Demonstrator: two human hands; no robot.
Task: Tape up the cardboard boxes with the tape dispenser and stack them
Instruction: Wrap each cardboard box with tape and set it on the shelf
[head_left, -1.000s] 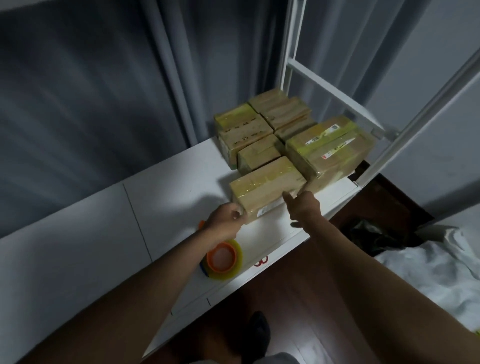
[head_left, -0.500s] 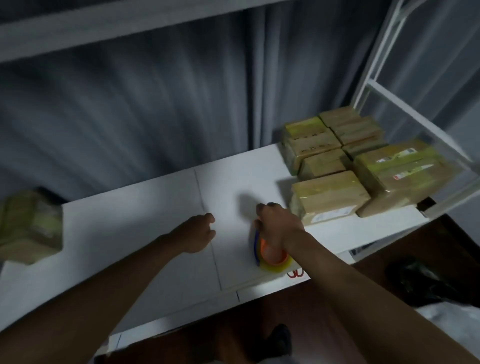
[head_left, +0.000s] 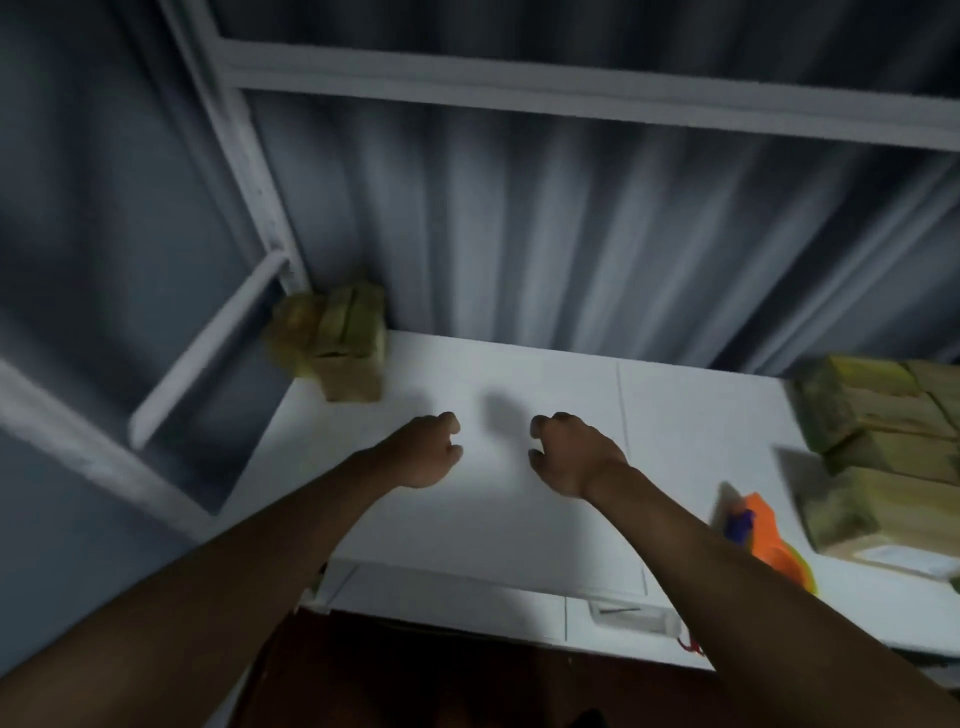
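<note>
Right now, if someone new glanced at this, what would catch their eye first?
Probably the two bare hands, the left hand and right hand, hovering loosely curled and holding nothing over the middle of the white shelf. Next, the orange tape dispenser at the right beside the taped boxes. A smaller pile of boxes sits in the far left corner.

Matt white smooth shelf board (head_left: 545, 509), painted white metal frame rail (head_left: 571, 93). Brown cardboard boxes (head_left: 883, 415) wrapped in glossy yellowish tape; orange plastic tape dispenser (head_left: 769, 535). Grey cloth curtain (head_left: 571, 249) behind.
</note>
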